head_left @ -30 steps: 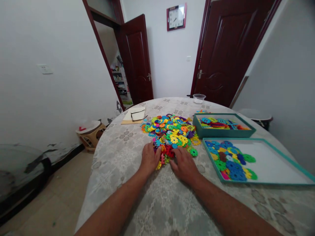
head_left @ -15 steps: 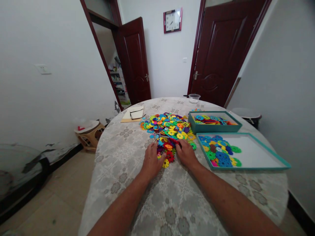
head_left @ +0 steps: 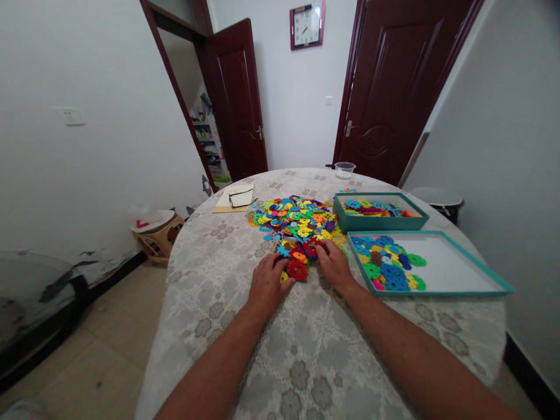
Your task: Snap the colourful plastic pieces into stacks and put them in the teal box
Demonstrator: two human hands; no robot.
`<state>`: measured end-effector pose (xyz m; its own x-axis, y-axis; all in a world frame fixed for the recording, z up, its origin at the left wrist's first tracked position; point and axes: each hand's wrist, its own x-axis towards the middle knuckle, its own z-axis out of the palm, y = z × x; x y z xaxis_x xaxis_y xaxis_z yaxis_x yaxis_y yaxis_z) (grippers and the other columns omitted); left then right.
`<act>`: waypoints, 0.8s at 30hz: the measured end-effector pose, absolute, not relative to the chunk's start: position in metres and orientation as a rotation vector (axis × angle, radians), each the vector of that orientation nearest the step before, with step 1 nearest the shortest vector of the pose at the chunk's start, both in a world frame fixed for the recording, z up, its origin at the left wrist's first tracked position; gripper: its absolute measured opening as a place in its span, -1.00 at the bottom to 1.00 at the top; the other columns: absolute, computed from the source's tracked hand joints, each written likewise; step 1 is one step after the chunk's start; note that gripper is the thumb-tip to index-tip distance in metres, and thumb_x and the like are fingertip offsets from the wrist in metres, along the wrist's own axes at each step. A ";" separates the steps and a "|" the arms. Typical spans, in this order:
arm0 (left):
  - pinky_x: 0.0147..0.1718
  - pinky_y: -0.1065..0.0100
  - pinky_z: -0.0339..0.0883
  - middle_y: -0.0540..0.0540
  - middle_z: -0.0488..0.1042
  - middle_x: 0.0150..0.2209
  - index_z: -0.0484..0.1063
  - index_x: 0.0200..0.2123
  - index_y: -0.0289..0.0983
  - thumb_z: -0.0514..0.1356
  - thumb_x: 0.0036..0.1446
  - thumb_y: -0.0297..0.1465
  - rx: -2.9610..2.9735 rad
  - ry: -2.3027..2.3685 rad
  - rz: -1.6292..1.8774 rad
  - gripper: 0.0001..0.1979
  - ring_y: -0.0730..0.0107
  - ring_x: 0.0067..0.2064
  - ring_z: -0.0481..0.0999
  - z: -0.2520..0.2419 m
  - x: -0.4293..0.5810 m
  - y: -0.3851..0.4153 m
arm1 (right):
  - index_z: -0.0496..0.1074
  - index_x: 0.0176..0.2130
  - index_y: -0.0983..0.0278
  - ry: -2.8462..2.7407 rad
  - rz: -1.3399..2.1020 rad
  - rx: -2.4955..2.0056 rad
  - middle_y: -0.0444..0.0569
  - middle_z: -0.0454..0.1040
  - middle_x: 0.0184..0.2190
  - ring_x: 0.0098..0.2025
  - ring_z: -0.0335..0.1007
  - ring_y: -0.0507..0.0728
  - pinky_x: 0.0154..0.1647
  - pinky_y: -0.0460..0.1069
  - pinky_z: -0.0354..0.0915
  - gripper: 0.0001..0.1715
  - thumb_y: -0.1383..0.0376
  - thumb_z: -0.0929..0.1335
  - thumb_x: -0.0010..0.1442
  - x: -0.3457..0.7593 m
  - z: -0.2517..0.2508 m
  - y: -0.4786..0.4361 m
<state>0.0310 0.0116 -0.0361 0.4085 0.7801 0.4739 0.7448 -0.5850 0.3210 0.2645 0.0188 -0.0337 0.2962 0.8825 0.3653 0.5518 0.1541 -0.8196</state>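
Observation:
A heap of colourful flower-shaped pieces (head_left: pixel 297 216) lies on the patterned tablecloth, with a smaller cluster at its near side. My left hand (head_left: pixel 268 281) rests at the left of this cluster, fingers curved and apart from the thumb, touching a yellow piece and the edge of a red piece (head_left: pixel 297 269). On the cluster's right, my right hand (head_left: pixel 335 265) has its fingertips closed on another red piece (head_left: pixel 311 247). Below the right fingertips the tablecloth shows.
To the right, a teal box (head_left: pixel 380 223) holds more pieces, and in front of it a shallow teal lid (head_left: pixel 464 265) carries blue, green and yellow ones. Glasses (head_left: pixel 240 199) lie on a pad at the back left. A clear bowl (head_left: pixel 345 170) stands at the far edge.
The red piece at my right fingertips now shows its face, tilted up. My left hand has shifted slightly left and covers the yellow piece more. The view has tipped down a little.

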 end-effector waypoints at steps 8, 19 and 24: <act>0.20 -0.04 0.38 -0.25 0.46 0.15 0.51 0.08 -0.19 0.32 0.22 -0.38 2.538 1.474 0.986 -0.65 0.01 0.18 0.43 -0.042 0.021 0.026 | 0.42 -0.33 0.21 -1.434 0.405 -1.426 -0.09 0.47 -0.42 -0.32 0.36 0.16 -0.25 0.00 0.22 -0.71 0.12 0.24 0.29 0.265 -0.021 0.009; 0.17 -0.05 0.34 -0.21 0.48 0.11 0.57 -0.02 -0.16 0.30 0.23 -0.38 2.632 1.465 0.976 -0.76 0.01 0.18 0.42 -0.033 0.023 0.018 | 0.39 -0.27 0.23 -1.926 0.291 -1.292 -0.03 0.46 -0.32 -0.26 0.36 0.15 -0.19 0.01 0.20 -0.87 0.29 0.27 0.32 0.237 -0.018 -0.005; 0.16 -0.06 0.34 -0.20 0.50 0.09 0.58 -0.08 -0.16 0.31 0.22 -0.41 2.643 1.417 0.981 -0.81 0.01 0.18 0.42 -0.030 0.024 0.017 | 0.40 -0.18 0.23 -1.918 0.367 -1.335 -0.03 0.49 -0.28 -0.25 0.38 0.15 -0.20 0.01 0.23 -0.92 0.29 0.35 0.28 0.234 -0.026 -0.003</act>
<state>0.0237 0.0168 -0.0304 0.4036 0.7478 0.5271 0.7565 -0.5968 0.2675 0.2337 -0.0028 -0.0264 -0.1675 0.8928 0.4181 0.6755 0.4129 -0.6109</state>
